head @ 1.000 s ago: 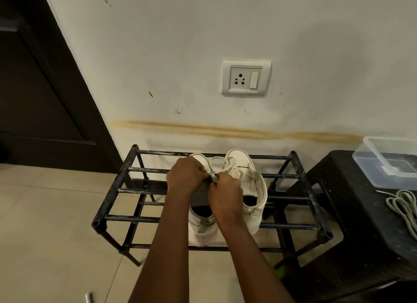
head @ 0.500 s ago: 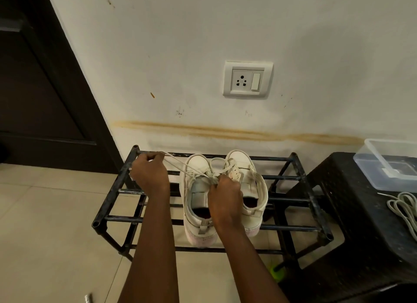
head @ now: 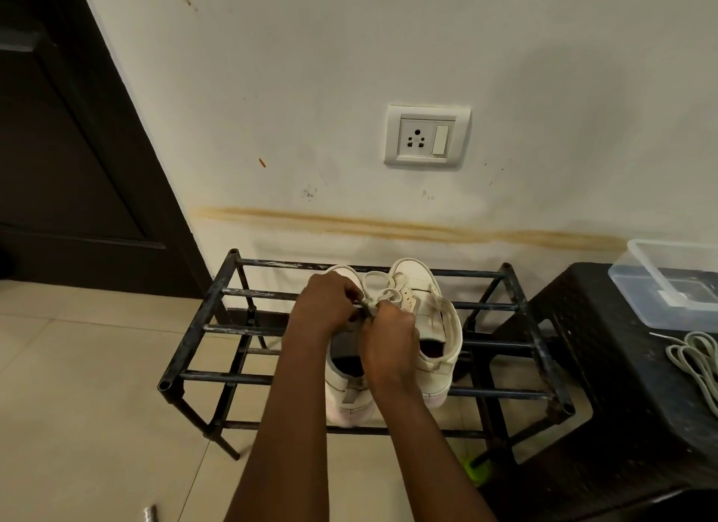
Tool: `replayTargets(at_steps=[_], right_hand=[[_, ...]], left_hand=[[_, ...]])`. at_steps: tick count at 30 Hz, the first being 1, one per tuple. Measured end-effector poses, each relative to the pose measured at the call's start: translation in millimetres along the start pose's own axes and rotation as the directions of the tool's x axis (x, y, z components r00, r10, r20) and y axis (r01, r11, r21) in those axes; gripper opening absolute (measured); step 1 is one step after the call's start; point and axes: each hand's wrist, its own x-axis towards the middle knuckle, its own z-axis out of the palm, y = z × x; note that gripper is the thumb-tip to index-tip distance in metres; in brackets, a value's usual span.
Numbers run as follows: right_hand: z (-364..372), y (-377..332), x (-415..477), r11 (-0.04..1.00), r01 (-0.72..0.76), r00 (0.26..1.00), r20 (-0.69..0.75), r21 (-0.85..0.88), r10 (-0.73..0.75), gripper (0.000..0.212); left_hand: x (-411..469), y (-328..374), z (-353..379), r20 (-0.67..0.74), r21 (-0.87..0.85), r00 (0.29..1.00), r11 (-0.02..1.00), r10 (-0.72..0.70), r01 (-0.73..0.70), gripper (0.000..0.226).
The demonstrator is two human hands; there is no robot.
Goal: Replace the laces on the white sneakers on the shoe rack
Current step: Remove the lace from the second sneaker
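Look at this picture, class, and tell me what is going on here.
A person is working on a pair of white sneakers on a black rack. The left hand and right hand are close together, both pinching the lace over the left sneaker. Loose loops of it lie toward the right sneaker. A bundle of laces and a clear box sit on the dark stool at the right.

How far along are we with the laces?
Done: nothing clearly finished. In hand: left hand and right hand both pinch a loose lace over the left sneaker on the rack. Left: right sneaker to do, spare laces coiled on the stool; the swap looks early.
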Motion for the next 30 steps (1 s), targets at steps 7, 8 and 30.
replayTargets(at_steps=[7,8,30], right_hand=[[0,-2,-1,1.0,-0.011,1.0,0.002,0.012,0.011,0.027],[0,-2,-1,1.0,-0.012,1.0,0.001,0.013,0.012,0.027],[-1,-1,-4,0.998,-0.014,1.0,-0.016,0.055,0.015,0.025]], left_hand=[[1,-1,0,-0.131,0.017,0.99,0.999,-0.045,0.047,0.014],[1,-2,1,-0.146,-0.001,0.988,0.999,-0.045,0.046,0.014],[-17,-29,-37,-0.523,-0.651,0.583,0.733,-0.622,0.198,0.026]])
